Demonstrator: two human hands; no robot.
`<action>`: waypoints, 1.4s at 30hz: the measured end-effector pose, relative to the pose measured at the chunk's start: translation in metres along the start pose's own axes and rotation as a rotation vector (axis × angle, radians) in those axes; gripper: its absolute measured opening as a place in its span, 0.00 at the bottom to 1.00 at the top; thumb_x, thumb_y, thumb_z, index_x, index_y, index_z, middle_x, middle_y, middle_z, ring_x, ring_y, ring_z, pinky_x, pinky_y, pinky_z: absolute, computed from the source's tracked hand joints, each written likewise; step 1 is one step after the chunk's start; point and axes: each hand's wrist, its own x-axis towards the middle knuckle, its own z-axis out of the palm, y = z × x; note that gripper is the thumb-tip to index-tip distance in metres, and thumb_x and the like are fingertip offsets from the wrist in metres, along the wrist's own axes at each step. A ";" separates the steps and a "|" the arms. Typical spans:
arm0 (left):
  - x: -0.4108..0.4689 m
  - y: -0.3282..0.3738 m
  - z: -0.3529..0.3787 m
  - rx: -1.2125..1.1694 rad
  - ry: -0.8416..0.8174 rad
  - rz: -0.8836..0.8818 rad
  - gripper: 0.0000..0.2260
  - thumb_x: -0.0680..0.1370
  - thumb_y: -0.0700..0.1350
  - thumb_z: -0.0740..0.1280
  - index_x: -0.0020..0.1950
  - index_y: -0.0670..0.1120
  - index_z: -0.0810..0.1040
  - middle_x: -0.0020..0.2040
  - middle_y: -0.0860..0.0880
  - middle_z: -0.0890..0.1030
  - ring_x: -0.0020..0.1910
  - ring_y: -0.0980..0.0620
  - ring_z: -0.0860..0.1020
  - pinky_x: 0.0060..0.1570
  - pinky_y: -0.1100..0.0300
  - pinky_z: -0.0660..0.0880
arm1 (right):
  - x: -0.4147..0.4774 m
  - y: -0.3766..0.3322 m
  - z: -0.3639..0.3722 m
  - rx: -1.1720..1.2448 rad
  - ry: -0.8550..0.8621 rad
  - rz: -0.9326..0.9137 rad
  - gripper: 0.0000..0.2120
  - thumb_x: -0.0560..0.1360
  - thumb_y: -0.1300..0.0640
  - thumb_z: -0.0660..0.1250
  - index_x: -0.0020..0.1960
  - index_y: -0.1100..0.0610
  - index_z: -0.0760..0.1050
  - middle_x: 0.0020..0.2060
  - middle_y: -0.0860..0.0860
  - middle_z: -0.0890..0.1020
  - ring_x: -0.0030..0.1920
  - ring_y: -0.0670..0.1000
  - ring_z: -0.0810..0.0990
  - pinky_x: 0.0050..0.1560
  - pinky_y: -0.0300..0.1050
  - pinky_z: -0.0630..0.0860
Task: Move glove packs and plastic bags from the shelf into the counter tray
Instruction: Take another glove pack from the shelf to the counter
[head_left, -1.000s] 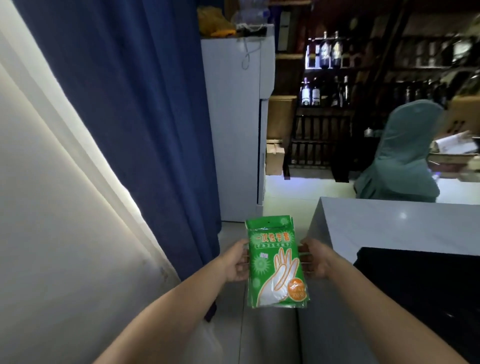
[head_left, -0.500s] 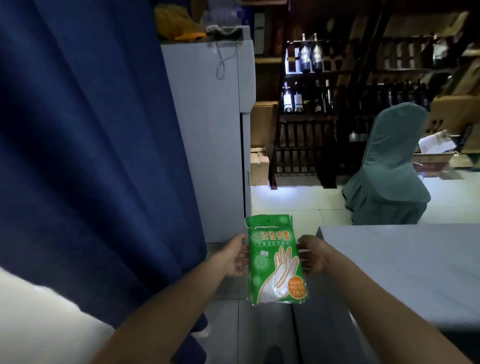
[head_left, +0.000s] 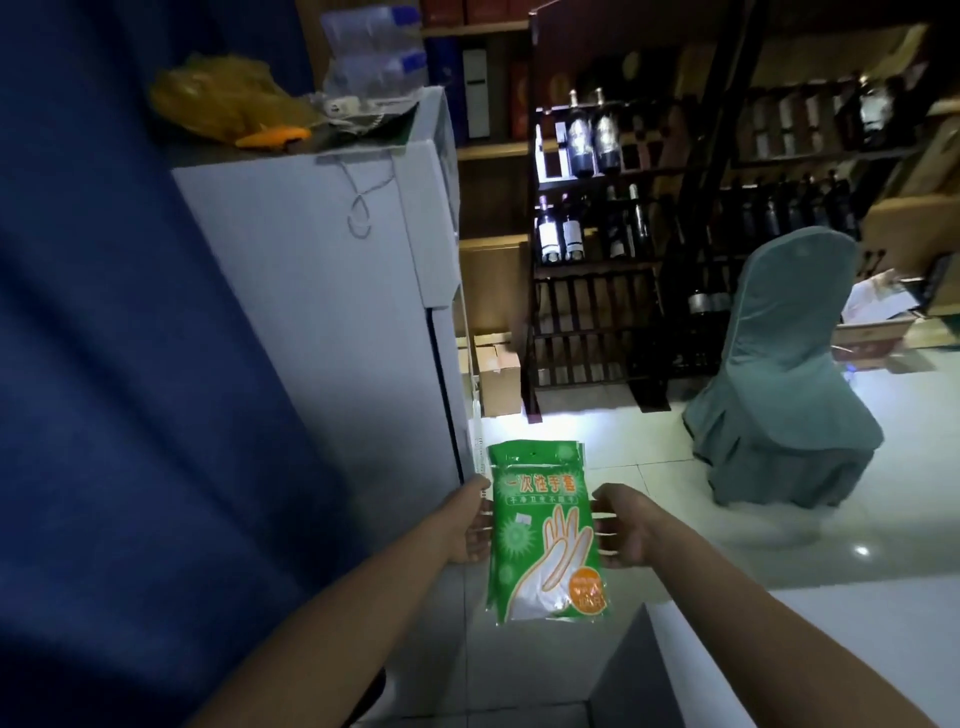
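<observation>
Two hands, the left hand (head_left: 467, 525) and right hand (head_left: 626, 532), grip the long side edges of a glove pack (head_left: 545, 535); it hangs upright in mid-air over the tiled floor (head_left: 654, 462), near the grey table (head_left: 805, 649) corner; glossy green (layered edges show at its top), with white characters, a white outlined hand and an orange badge.

Dim overall, blue-grey cast. Brightest area is the floor (head_left: 675, 457), blown out at the foot of the rack (head_left: 587, 291), with a small glare spot on the tiles further right. Rack interior is near black, labels unreadable. Curtain (head_left: 130, 364) is soft with no texture. My pack (head_left: 545, 530) is lit well enough, print slightly smeared. Wide-angle bend: fridge (head_left: 322, 312) edges lean and curve. Counter (head_left: 831, 639) is pale and flat.
</observation>
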 end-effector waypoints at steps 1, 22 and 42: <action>0.013 0.013 0.005 0.020 -0.023 -0.013 0.16 0.75 0.58 0.65 0.43 0.45 0.77 0.40 0.46 0.80 0.39 0.49 0.75 0.42 0.59 0.73 | 0.010 -0.010 -0.006 0.018 0.016 0.006 0.09 0.79 0.54 0.56 0.47 0.58 0.72 0.35 0.57 0.80 0.42 0.57 0.79 0.50 0.52 0.77; 0.231 0.250 0.222 0.564 -0.544 -0.105 0.19 0.79 0.58 0.58 0.53 0.44 0.78 0.47 0.45 0.82 0.50 0.47 0.77 0.53 0.54 0.72 | 0.129 -0.141 -0.138 0.752 0.474 0.005 0.10 0.78 0.54 0.57 0.42 0.57 0.71 0.41 0.58 0.78 0.42 0.57 0.76 0.44 0.48 0.74; 0.288 0.305 0.525 0.938 -0.700 -0.072 0.15 0.76 0.58 0.61 0.45 0.48 0.78 0.44 0.48 0.80 0.47 0.50 0.75 0.46 0.57 0.69 | 0.173 -0.183 -0.368 1.123 0.614 -0.029 0.09 0.77 0.54 0.58 0.42 0.57 0.72 0.43 0.58 0.78 0.45 0.57 0.75 0.48 0.49 0.73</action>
